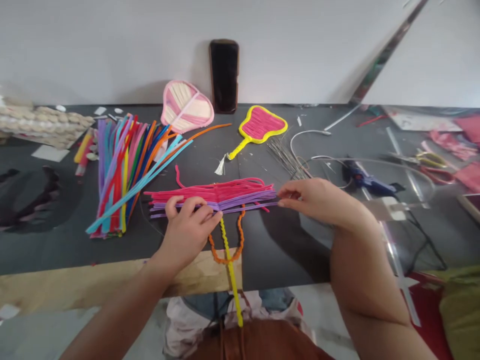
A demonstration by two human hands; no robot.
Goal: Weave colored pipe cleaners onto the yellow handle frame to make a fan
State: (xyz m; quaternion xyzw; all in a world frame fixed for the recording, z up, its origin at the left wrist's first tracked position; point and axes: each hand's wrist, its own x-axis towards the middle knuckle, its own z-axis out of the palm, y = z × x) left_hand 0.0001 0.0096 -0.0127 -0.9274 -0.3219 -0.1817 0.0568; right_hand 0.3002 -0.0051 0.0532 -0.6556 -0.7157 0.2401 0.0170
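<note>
A row of pink pipe cleaners (240, 187) and purple pipe cleaners (245, 198) lies crosswise on a yellow twisted stem (231, 280). An orange twisted loop (242, 235) hangs below the row, around the stem. My left hand (187, 235) rests on the left half, fingers bent over the purple strands, with thumb and fingertips closed near the middle. At the right end, my right hand (318, 202) pinches the tip of the lowest purple strand between thumb and finger. The parts of the strands under my left fingers are hidden.
A bundle of many-coloured pipe cleaners (120, 180) lies left. Behind are a pink-and-yellow fan (262, 124), a pink-and-cream fan (187, 107) and a phone (224, 75) against the wall. Thin wires (287, 157), a blue glue gun (369, 180) and scissors (431, 160) lie right.
</note>
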